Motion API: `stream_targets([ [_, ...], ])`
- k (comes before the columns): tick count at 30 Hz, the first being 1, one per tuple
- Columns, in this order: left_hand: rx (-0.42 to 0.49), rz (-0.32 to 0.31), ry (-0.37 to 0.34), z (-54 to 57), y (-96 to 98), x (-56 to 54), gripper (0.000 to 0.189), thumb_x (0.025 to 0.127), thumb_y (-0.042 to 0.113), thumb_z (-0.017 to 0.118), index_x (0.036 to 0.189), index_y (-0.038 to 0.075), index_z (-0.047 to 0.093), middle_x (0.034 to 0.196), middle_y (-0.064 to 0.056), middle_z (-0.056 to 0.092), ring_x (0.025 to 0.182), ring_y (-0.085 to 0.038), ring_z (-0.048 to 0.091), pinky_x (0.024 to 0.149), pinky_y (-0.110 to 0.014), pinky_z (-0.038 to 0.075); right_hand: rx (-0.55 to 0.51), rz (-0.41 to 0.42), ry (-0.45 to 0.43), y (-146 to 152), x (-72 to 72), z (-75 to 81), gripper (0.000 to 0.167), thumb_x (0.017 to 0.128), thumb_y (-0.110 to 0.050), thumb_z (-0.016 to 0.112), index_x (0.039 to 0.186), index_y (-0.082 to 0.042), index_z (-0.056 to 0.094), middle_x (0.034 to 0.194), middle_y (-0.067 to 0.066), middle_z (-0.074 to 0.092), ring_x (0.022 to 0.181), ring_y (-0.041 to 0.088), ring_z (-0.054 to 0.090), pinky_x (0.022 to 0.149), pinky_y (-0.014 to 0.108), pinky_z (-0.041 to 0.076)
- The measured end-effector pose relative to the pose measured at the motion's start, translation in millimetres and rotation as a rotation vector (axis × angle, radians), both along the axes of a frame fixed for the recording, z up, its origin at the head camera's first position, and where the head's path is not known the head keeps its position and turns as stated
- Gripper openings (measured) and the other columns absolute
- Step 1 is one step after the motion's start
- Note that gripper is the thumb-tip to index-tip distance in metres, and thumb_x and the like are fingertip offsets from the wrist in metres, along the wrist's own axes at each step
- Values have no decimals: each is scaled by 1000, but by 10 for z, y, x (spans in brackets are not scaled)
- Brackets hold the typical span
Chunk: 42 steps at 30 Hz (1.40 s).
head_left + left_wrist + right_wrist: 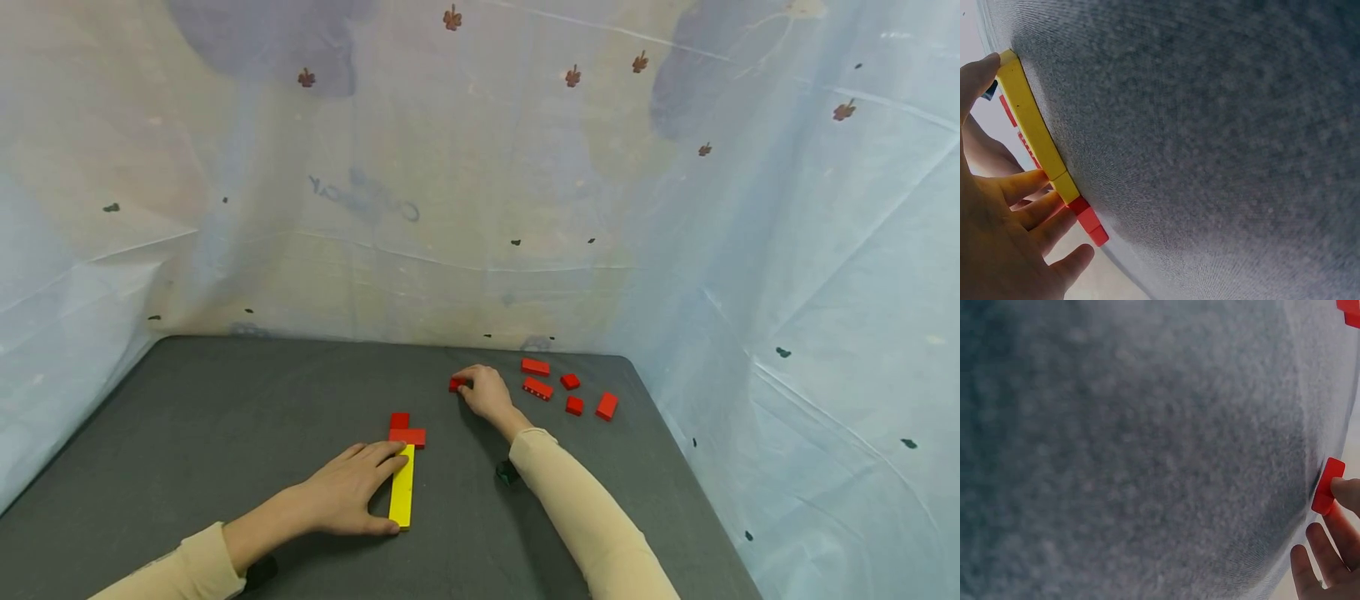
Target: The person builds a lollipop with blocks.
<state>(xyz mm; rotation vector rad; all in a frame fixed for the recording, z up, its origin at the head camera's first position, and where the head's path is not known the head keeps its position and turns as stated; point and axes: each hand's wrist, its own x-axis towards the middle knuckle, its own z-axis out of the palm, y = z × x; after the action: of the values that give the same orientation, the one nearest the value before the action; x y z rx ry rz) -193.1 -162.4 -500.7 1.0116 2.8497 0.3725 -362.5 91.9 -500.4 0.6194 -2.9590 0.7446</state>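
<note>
Table point(187, 433): strip point(402, 492) midway between left and right edges, running near-far. Crossbar point(415, 438) touches strip's far end; tile point(400, 420) touches crossbar's far side, left half. Left hand point(345, 492) at strip's left, touching it. Right of these, nearer far edge: block point(453, 385) in right hand point(487, 394). Farther right, toward far right corner: five loose pieces point(574, 406), apart. Sheet point(420, 300) beyond left, far and right edges.

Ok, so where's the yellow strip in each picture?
Head: the yellow strip is low, just left of centre, touched by the left hand.
Left wrist: on the left side, slanting down to the right.
Right wrist: not in it.
Shared landmark: the dark grey table, in all three.
</note>
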Motion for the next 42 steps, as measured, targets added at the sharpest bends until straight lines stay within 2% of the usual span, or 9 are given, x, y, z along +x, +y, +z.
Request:
stream_targets([
  [6,-3,-1,-2,-20,-6,-2,95,85,73,70,152,9,52,161,-11,42,146,-31,42,115,-60,36,-7,22,8,13,90,51,31,103,-13,67,133,-12,73,139,11,65,132,33,58,110,51,47],
  [19,0,4,-53,1,-12,-3,99,85,76,68,155,8,49,164,-12,37,149,-33,38,115,-62,35,-46,79,56,-40,297,110,29,102,-18,69,131,-15,74,136,7,67,127,31,61,109,49,48],
  [27,14,0,-60,32,-22,2,104,85,79,64,156,6,46,166,-15,33,150,-35,35,116,-64,33,-69,129,76,-108,440,97,29,101,-18,71,129,-15,75,133,6,69,122,28,63,104,47,52],
  [34,4,36,-89,20,-31,-80,110,84,82,62,160,5,39,170,-16,25,153,-37,29,118,-66,27,-50,158,69,-168,521,34,28,102,-20,70,129,-16,75,133,4,69,122,26,63,104,45,52],
  [42,-8,35,-96,5,-14,-170,114,83,83,63,161,4,37,171,-18,22,154,-39,28,119,-66,24,-41,200,63,-232,590,-1,28,102,-19,70,129,-15,75,130,3,70,121,24,63,105,43,51],
])
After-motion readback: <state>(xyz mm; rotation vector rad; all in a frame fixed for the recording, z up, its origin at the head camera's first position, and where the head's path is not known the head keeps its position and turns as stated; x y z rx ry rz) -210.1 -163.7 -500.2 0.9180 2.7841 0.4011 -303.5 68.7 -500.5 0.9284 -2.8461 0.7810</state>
